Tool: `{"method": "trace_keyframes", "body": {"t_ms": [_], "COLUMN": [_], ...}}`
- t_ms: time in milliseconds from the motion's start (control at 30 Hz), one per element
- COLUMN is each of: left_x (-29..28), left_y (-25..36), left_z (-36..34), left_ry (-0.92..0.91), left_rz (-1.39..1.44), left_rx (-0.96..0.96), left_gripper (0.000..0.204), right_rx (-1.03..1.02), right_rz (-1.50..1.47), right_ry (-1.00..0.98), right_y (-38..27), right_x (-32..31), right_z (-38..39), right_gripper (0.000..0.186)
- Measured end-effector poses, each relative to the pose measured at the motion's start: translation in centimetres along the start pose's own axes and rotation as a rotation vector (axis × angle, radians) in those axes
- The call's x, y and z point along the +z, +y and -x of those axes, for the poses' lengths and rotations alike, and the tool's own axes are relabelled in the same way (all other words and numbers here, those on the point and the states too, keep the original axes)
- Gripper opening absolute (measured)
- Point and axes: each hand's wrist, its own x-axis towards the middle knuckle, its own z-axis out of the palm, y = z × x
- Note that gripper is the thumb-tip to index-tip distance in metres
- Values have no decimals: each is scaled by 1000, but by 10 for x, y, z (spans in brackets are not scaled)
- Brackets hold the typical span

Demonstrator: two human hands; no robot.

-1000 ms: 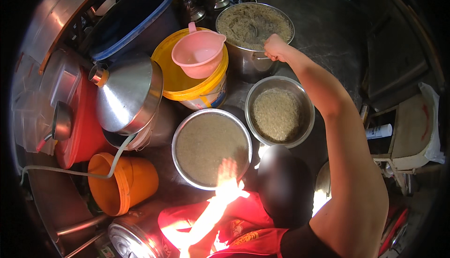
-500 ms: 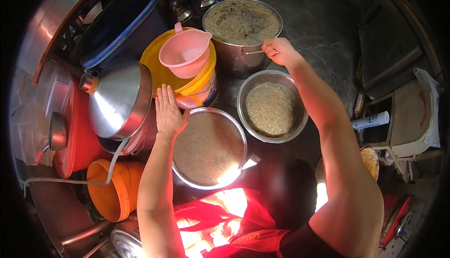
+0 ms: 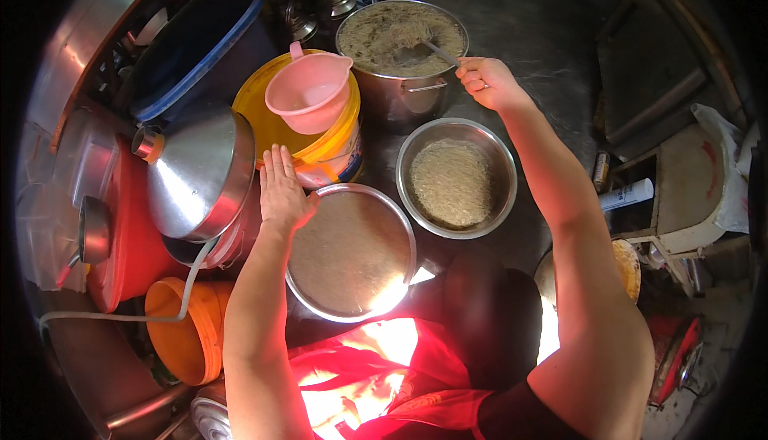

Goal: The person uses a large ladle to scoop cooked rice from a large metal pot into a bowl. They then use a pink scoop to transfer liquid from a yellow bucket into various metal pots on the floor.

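My right hand (image 3: 486, 82) grips the handle of a metal ladle (image 3: 424, 50) whose bowl lies in the grain of a tall steel pot (image 3: 402, 96) at the top. My left hand (image 3: 282, 186) rests flat, fingers together, against the left rim of a wide steel bowl (image 3: 350, 314) full of fine brownish grain. Between the arms sits a second steel bowl (image 3: 500, 170) holding pale grain.
A pink jug (image 3: 309, 93) sits on a yellow-lidded bucket (image 3: 272, 124). A large steel funnel (image 3: 192, 172) lies over a red tub (image 3: 128, 240); an orange bucket (image 3: 180, 336) with a hose stands below. A blue bin (image 3: 200, 48) is behind. A white bottle (image 3: 628, 195) lies right.
My right hand has drawn the ladle up so its bowl shows in the pot. My left hand came up from below onto the wide bowl's rim and now stays there.
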Motion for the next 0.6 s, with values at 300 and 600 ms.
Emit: {"method": "trace_keyframes", "body": {"t_ms": [300, 600], "left_x": [8, 11], "left_y": [-5, -4], "left_z": [0, 0], "left_ry": [48, 62], "left_rz": [-34, -25], "left_rx": [25, 27], "left_gripper": [99, 96], "right_rx": [-51, 7], "right_rz": [165, 371], "right_ry": [-73, 341], "right_y": [-5, 105], "right_x": [-7, -67], "right_z": [127, 238], "right_gripper": [15, 25]}}
